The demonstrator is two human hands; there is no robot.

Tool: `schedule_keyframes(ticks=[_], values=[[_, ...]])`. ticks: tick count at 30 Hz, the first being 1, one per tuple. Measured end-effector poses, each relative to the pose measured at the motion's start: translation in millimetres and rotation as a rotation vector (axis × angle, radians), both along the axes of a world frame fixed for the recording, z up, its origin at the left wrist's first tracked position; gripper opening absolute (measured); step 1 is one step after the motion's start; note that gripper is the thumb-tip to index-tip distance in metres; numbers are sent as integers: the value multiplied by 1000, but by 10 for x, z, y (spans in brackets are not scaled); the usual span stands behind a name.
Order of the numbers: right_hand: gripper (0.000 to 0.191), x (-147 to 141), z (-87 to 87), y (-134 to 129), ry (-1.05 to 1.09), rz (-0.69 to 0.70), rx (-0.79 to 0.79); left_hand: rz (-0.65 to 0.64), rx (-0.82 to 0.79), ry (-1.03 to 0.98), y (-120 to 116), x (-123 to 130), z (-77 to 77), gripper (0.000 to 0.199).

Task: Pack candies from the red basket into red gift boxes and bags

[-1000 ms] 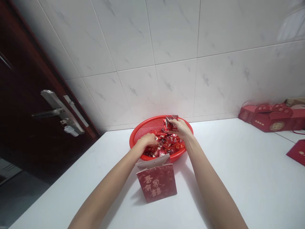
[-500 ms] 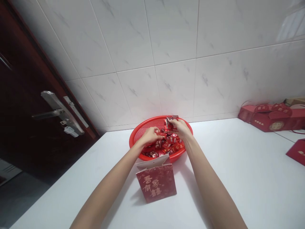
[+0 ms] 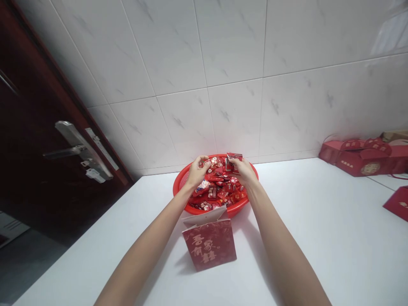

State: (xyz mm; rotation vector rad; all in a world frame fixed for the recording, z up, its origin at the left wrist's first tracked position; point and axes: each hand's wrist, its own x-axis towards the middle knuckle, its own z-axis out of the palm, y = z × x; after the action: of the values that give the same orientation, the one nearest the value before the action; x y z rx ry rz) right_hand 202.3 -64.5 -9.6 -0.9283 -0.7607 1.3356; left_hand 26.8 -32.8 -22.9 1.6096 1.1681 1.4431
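A red plastic basket (image 3: 178, 189) holds a pile of small red wrapped candies (image 3: 219, 191). Over its left back part, my left hand (image 3: 198, 173) is closed in a pinch on a red candy packet (image 3: 215, 163) with a pale pattern. My right hand (image 3: 245, 172), at the basket's back right, grips several red candy packets (image 3: 234, 157) between thumb and fingers. Directly in front of the basket stands a dark red paper gift box (image 3: 210, 245) with gold characters, its top flaps open.
The white table (image 3: 318, 221) meets a tiled wall (image 3: 236, 114) behind. Several red gift boxes (image 3: 357, 159) stand at the back right, and another red box (image 3: 398, 203) lies nearer at the right edge. To the left is a dark door (image 3: 35, 114) with a metal handle.
My left hand has moved up and back from the middle of the candies, and a patterned packet now shows at its fingertips. My right hand still grips its packets, almost in place.
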Motion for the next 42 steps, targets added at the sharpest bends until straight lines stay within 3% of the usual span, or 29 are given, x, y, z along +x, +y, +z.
schedule_keyframes(ticks=[6,10,15,21,33,42], values=[[6,-10,33,-32,-2,37,6,-174,26,12,-24,12,1,40],[7,-6,32,-33,-19,33,12,-213,4,42,-34,25,12,51],[9,-11,34,-51,-56,84,28,-276,-4,77,-81,49,40,39],[4,-25,43,-65,-70,110,49,-351,-30,54,-120,40,95,44],[4,-8,23,-49,-83,108,55,-437,-59,23,-141,25,103,40],[5,-15,18,-44,-87,65,80,-337,-43,98,-82,8,51,42]])
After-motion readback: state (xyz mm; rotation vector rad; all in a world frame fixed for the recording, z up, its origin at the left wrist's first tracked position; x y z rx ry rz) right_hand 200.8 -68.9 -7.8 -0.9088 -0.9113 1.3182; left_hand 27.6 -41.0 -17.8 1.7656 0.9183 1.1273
